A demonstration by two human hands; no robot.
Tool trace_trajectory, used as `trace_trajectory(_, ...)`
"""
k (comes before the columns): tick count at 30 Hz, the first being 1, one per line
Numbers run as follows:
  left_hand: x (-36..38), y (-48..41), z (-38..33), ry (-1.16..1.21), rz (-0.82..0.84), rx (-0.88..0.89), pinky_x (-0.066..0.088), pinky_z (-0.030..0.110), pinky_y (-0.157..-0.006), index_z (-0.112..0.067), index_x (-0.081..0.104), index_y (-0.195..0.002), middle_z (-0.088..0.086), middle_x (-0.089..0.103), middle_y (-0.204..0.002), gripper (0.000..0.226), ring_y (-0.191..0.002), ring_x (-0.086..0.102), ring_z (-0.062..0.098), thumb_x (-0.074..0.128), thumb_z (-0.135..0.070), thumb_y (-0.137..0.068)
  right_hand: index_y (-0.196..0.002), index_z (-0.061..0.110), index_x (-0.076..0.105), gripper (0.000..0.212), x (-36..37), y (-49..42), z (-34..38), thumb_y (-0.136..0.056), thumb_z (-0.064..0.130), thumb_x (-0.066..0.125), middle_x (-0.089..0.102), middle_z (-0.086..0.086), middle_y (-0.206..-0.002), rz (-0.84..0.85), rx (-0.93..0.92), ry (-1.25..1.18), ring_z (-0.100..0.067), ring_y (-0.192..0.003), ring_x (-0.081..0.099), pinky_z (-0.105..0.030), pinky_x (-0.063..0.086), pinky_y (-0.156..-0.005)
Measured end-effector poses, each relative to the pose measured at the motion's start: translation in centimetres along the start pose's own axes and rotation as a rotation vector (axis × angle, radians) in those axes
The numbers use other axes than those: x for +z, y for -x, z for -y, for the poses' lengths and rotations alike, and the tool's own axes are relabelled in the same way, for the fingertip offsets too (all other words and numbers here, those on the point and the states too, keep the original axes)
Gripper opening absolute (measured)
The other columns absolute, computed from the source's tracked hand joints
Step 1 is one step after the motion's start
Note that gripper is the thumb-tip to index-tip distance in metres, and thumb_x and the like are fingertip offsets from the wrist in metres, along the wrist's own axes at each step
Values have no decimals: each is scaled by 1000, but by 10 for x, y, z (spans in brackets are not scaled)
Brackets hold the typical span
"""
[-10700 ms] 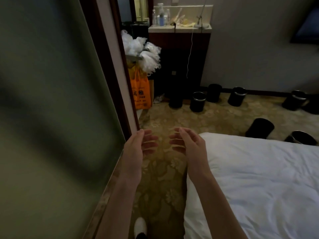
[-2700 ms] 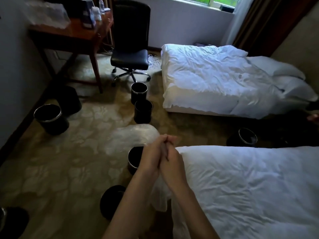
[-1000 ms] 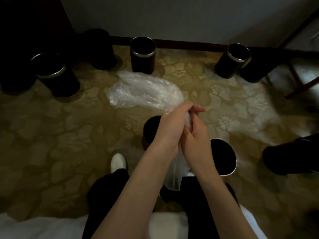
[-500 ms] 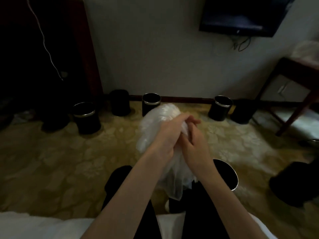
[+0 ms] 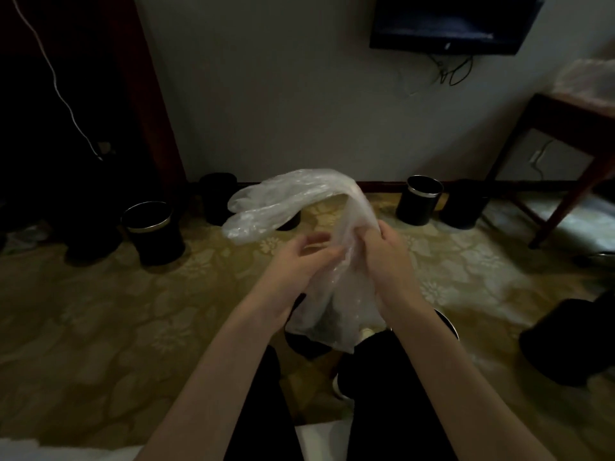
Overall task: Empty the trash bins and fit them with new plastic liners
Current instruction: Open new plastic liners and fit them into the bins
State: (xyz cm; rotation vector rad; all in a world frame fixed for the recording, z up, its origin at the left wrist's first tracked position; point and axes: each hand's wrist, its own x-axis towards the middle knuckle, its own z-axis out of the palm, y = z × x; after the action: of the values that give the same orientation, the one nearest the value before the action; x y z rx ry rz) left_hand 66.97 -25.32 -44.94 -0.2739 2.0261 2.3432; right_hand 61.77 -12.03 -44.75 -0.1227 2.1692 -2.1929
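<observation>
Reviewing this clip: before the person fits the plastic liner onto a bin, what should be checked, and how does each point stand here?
1. Liner in hand: ok. The right hand grips the translucent crinkled plastic liner.
2. Second grip: cannot tell. The left hand is at the liner, but its fingers are blurred.
3. Liner mouth open: not ok. The plastic is bunched between the hands, with the upper part flopping left.
4. Bin nearby: ok. A black round bin with a metal rim stands by the person's knees.
5. That bin emptied: cannot tell. The right forearm and the liner hide its inside.
</observation>
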Motion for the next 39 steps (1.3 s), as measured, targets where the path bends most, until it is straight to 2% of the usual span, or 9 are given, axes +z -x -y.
trace_trajectory(5,-4,-3,12,41,-36,-80,58,30,-73,-9,72,-102,8,75,-94,14,-84,72,20,69,-15,-89,-93,19,71,15,-14,-25,-14,-90,24,57,73,8,-67,-45,204,-56,-8,-58,69,-20,50,-45)
trace_trajectory(10,-10,-12,12,169,-205,-59,47,19,-47,-8,63,-77,4,60,-61,20,-51,59,10,62,-18,-95,-107,5,70,26,-18,-45,-47,-89,21,61,74,-13,-88,29,468,-41,-27,-77,71,-42,59,-72)
trace_trajectory(17,-14,-20,26,324,-264,-113,46,22,-43,-15,64,-79,0,59,-65,17,-51,57,11,61,-20,-95,-76,6,65,27,-29,-19,-98,-99,13,52,63,-8,-63,176,661,-17,-17,-52,60,-27,45,-49)
trace_trajectory(23,-10,-26,28,376,-384,-162,47,17,-42,-5,69,-97,4,72,-81,17,-54,66,8,70,-20,-89,-104,18,51,8,-27,-17,-95,-102,25,50,53,-1,-85,166,414,196,-9,-69,48,-20,38,-57)
trace_trajectory(27,-7,-28,29,429,-382,-173,49,17,-43,-3,66,-96,9,74,-78,15,-55,68,10,67,-18,-91,-124,13,60,58,-30,-6,-69,-95,61,43,65,-6,-124,181,250,64,-21,-112,62,-40,49,-98)
trace_trajectory(30,-7,-33,30,443,-370,-176,48,17,-42,-3,66,-92,7,73,-69,14,-52,67,12,66,-17,-91,-116,24,65,81,-29,0,-47,-69,88,45,67,17,-113,240,75,101,7,-106,60,-15,49,-85)
trace_trajectory(33,-5,-36,32,478,-360,-161,50,18,-44,-1,66,-93,9,72,-70,15,-54,69,13,66,-16,-91,-119,33,60,49,-28,1,-42,-80,62,66,62,41,-98,264,-71,236,14,-91,62,-5,48,-67)
trace_trajectory(35,-6,-38,33,494,-344,-142,52,20,-46,-2,67,-95,9,72,-74,16,-58,69,13,66,-17,-91,-103,29,70,11,-25,-2,-48,-93,28,66,72,20,-90,200,-122,250,-2,-79,68,-20,51,-66)
trace_trajectory(39,-3,-34,36,398,-232,-108,55,25,-55,-7,65,-107,8,75,-91,40,-75,73,18,77,-34,-80,-81,17,74,26,-20,-4,-57,-99,12,55,73,-3,-77,101,-106,165,-20,-73,69,-35,55,-68)
